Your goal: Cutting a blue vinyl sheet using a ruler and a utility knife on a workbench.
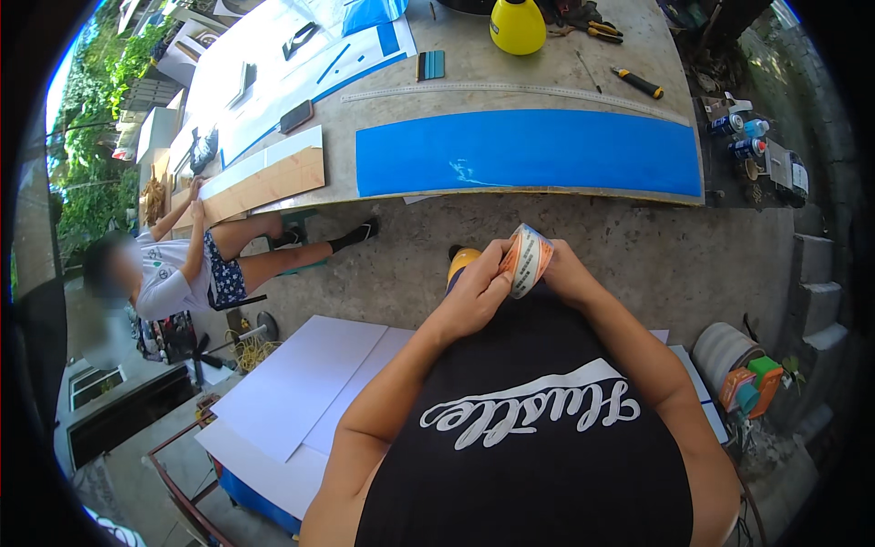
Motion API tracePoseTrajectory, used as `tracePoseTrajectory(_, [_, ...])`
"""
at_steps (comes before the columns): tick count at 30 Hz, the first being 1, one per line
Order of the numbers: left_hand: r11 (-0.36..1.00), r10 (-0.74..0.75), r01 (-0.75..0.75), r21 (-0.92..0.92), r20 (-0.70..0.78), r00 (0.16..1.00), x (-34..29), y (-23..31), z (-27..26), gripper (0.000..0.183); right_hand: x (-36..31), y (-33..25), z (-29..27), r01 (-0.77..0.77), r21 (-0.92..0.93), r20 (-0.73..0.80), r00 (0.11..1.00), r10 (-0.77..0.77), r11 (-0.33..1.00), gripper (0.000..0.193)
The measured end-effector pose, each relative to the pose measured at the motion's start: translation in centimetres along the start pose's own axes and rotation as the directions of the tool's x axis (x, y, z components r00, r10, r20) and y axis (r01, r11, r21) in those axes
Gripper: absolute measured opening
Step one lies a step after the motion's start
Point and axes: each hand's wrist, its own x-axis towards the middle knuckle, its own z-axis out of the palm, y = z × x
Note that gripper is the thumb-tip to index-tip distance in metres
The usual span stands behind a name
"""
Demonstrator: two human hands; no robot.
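In front of my chest I hold a roll of tape (528, 262) with orange and white printed sides. My left hand (481, 284) is closed round its left side, fingers curled on it. Gripping the right side is my right hand (567, 273), with its fingertips partly hidden behind the roll. Just beyond my hands, a long blue sheet (529, 153) lies flat along the near edge of the worktable (342, 173). A long clear ruler (510, 90) stretches behind the sheet, and a teal squeegee (430, 66) rests further back.
A yellow spray bottle (518, 27), pliers (603, 33) and a yellow-black cutter (637, 83) are at the table's far side. On the left, a seated co-worker (182, 260) touches a brown-and-white strip (264, 178). White boards (296, 383) lie behind me, and spray cans (726, 125) stand to the right.
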Motion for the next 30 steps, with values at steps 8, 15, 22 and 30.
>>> tracePoseTrajectory(8, [0.997, -0.040, 0.036, -0.063, -0.057, 0.998, 1.1, -0.2, 0.6, 0.035, -0.5, -0.4, 0.2, 0.163, -0.198, -0.126, 0.973, -0.191, 0.966, 0.034])
tracePoseTrajectory(15, [0.973, -0.226, 0.226, 0.051, 0.001, 0.974, 2.3, -1.4, -1.1, 0.038, -4.4, -7.2, -1.4, 0.507, -0.539, 0.224, 0.856, -0.465, 0.673, 0.032])
tracePoseTrajectory(22, [0.874, -0.378, 0.412, -0.257, 0.171, 0.910, 5.8, 1.8, -2.4, 0.050, -2.5, -10.2, -0.5, 0.507, -0.532, 0.367, 0.860, -0.355, 0.678, 0.023])
tracePoseTrajectory(30, [0.763, -0.408, 0.448, -0.465, 0.192, 0.893, 7.5, -3.8, -0.7, 0.057, -2.2, -6.8, -3.8, 0.397, -0.493, 0.229, 0.918, -0.325, 0.774, 0.019])
